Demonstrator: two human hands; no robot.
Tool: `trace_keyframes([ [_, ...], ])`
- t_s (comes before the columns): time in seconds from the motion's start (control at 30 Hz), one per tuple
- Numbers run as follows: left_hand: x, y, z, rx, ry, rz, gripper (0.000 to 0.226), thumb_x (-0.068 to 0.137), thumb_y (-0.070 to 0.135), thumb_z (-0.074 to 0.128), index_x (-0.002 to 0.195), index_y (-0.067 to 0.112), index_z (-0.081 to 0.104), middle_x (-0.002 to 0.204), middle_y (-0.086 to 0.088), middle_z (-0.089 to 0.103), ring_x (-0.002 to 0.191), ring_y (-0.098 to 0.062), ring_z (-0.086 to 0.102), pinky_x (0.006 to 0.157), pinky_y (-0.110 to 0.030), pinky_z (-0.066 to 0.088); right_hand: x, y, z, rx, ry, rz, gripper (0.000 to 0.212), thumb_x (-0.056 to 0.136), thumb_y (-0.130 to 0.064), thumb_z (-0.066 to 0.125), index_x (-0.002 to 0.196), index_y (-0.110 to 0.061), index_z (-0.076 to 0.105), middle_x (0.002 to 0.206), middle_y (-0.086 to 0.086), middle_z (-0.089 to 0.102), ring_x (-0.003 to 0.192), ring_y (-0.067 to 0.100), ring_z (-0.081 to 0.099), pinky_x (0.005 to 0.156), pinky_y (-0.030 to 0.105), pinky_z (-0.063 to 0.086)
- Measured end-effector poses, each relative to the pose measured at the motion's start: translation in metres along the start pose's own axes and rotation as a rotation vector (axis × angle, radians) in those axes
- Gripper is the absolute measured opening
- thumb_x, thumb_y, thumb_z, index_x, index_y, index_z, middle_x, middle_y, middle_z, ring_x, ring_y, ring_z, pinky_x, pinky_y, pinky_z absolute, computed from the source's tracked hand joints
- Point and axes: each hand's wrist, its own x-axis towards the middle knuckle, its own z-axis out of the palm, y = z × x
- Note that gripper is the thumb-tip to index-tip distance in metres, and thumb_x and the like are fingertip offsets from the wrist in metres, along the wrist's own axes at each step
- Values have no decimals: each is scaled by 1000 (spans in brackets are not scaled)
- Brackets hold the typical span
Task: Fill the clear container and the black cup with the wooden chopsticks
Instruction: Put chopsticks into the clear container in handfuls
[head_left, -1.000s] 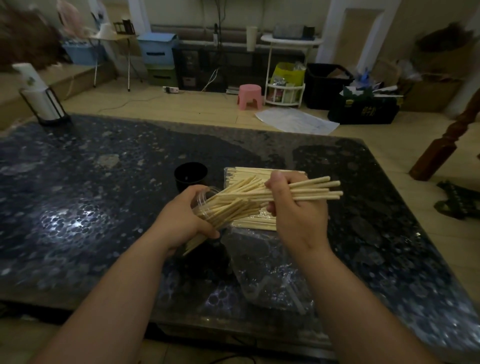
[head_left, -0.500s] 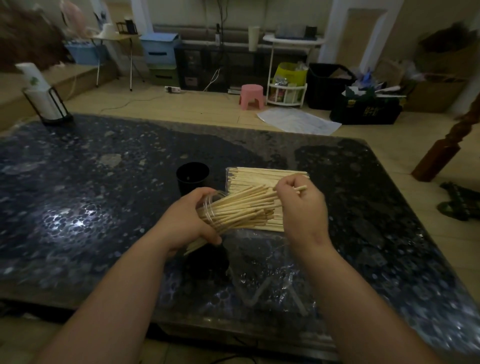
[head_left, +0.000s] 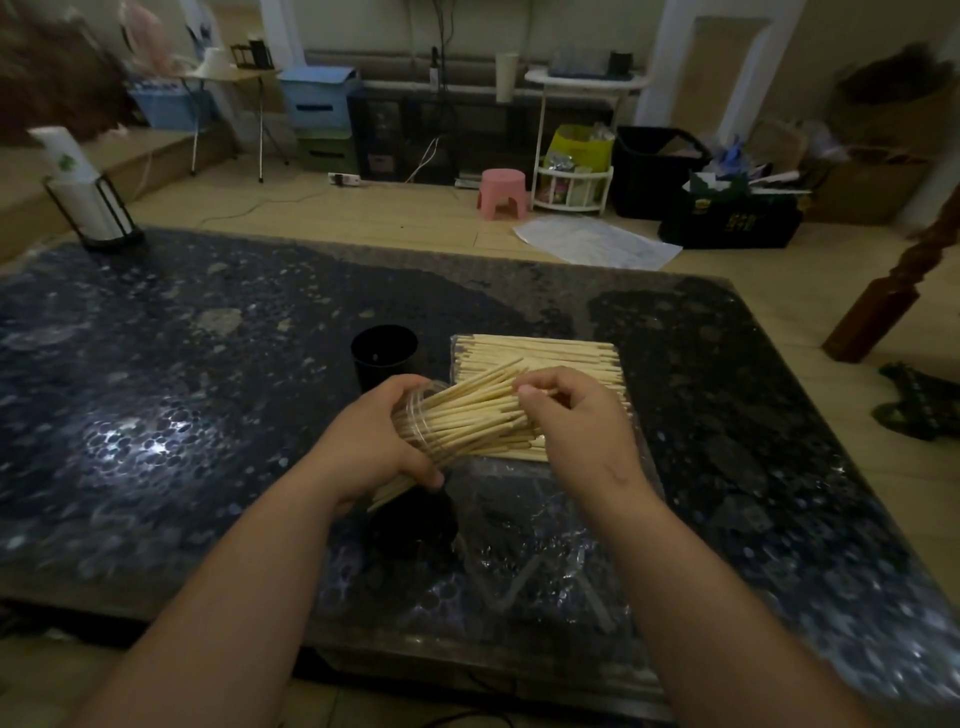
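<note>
left hand (head_left: 371, 449) fingers wrap the tilted clear container (head_left: 415, 423), mouth facing right so right hand (head_left: 569, 415) fingers, pinched on wooden chopsticks (head_left: 478, 421), can push them in; black cup (head_left: 384, 356) waits beyond.

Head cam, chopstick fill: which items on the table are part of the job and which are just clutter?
Part of the job:
- clear container, tilted in the left hand, chopsticks sticking out
- right hand at the chopstick ends
- black cup, upright
- flat pile of chopsticks

Just lying about:
- paper towel holder, far left corner
- clear plastic wrap
</note>
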Motion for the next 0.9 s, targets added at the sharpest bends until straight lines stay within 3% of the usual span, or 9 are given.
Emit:
trace_keyframes([
  [0.07, -1, 1, 0, -12, 4, -1, 91, 50, 0, 91, 123, 41, 57, 115, 15, 61, 107, -9, 55, 88, -32, 47, 1, 2, 1, 57, 62, 16, 14, 98, -28, 55, 90, -24, 67, 79, -12, 65, 75, 9, 59, 70, 31, 49],
  [0.17, -2, 0, 0, -22, 11, 6, 90, 49, -2, 90, 121, 41, 58, 115, 16, 60, 107, -7, 54, 89, -32, 47, 4, 2, 0, 158, 109, 62, 17, 98, -23, 51, 86, -18, 62, 67, -10, 56, 66, 11, 50, 64, 36, 41],
  [0.3, -2, 0, 0, -32, 11, 10, 88, 49, -2, 90, 118, 42, 58, 114, 16, 62, 107, -7, 56, 91, -33, 48, 1, 4, -2, 1, 47, -30, 13, 91, -16, 64, 83, -22, 72, 81, -6, 70, 77, 7, 63, 72, 28, 55],
  [0.43, -2, -1, 0, -30, 27, 12, 88, 48, -1, 91, 115, 44, 57, 113, 17, 62, 106, -7, 56, 88, -32, 48, 2, 5, -3, 69, 101, -20, 15, 93, -16, 62, 87, -25, 72, 83, -9, 70, 80, 2, 63, 71, 19, 52],
  [0.63, -3, 1, 0, -31, 22, -4, 89, 49, -2, 91, 116, 45, 56, 114, 17, 61, 109, -9, 55, 96, -36, 48, 4, 8, -4, -44, 80, -69, 10, 90, -19, 69, 88, -27, 75, 89, -9, 71, 84, 5, 63, 76, 25, 52],
  [0.77, -3, 2, -1, -42, 51, -27, 91, 51, -1, 92, 124, 40, 56, 114, 17, 61, 110, -11, 56, 99, -38, 48, 5, 8, -3, 5, 179, -7, 10, 93, -20, 62, 85, -22, 67, 81, -7, 63, 71, 0, 53, 64, 21, 44],
  [0.9, -4, -1, -2, -104, 91, -59, 95, 55, 0, 91, 133, 37, 53, 121, 12, 60, 115, -16, 56, 103, -43, 48, 6, 10, -6, -24, 153, 55, 10, 92, -15, 57, 87, -18, 64, 81, -5, 61, 73, 8, 54, 65, 25, 45],
])
